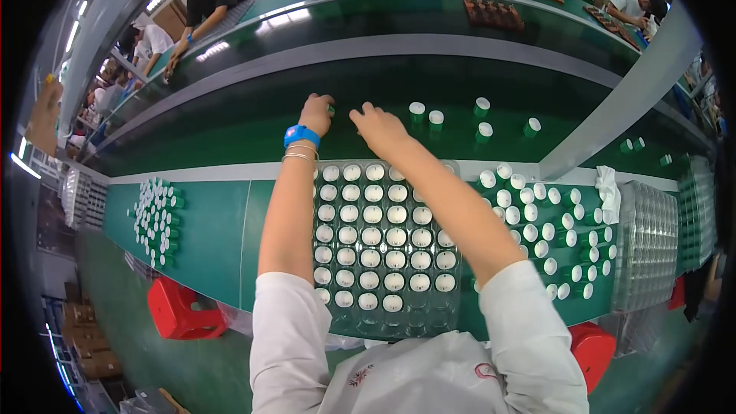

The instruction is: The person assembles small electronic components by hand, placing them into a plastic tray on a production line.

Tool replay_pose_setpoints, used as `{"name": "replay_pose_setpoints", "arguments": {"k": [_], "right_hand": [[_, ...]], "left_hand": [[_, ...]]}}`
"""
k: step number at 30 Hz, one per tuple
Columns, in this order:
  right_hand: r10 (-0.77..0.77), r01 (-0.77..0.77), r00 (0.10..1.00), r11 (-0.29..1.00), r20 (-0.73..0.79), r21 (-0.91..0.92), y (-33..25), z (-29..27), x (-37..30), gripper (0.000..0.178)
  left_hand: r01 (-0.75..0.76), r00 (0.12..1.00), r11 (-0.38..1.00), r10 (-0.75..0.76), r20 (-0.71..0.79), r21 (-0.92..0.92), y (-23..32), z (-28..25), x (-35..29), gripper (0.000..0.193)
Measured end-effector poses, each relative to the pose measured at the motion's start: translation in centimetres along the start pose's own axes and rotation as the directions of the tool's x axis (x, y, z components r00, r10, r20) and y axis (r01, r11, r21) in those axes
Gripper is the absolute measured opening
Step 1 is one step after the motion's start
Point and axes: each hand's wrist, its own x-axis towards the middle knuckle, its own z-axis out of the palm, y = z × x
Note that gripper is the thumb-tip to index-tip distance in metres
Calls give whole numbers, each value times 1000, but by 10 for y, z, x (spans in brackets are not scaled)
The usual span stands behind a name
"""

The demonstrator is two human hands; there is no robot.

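Note:
Over the dark green conveyor belt [253,126], both my arms stretch away from me. My left hand [314,115], with a blue band and bracelets at its wrist, is closed around a small green-sided cylinder [331,110], mostly hidden by the fingers. Just to its right, my right hand [379,130] reaches over the belt, fingertips apart and nothing visible between them. Several white-topped cylinders [436,119] stand on the belt right of that hand. Beneath my forearms lies a clear plastic tray [418,320] holding rows of white-topped pieces [372,215]; several pockets at its near right hold none.
Loose white-topped cylinders crowd the green table at right [567,221] and far left [157,218]. A white cloth [608,193] and stacked clear trays [648,238] are at right. A grey post [621,100] rises beyond the table. Red stools [180,310] stand below. Co-workers sit across the belt.

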Motion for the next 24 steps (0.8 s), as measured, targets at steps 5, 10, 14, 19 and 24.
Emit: {"name": "replay_pose_setpoints", "arguments": {"k": [5,10,14,19,24], "right_hand": [[-2,-2,1000,813,6,583,-4,-86,-59,29],[126,-344,931,-12,342,939,-32,-151,-153,34],[67,-372,920,-163,386,914,-50,-163,-206,36],[126,-303,934,-217,334,928,-57,-159,-241,38],[208,-149,958,-231,198,962,-57,-152,-255,38]], "left_hand": [[-69,988,848,-14,-152,-525,69,-61,-73,40],[106,994,301,-49,95,-948,130,-95,-206,43],[84,996,84,-1,84,-993,160,-90,-272,44],[11,1000,84,-19,9,-996,182,-72,-299,41],[92,995,26,-41,91,-995,192,-69,-304,40]]}}
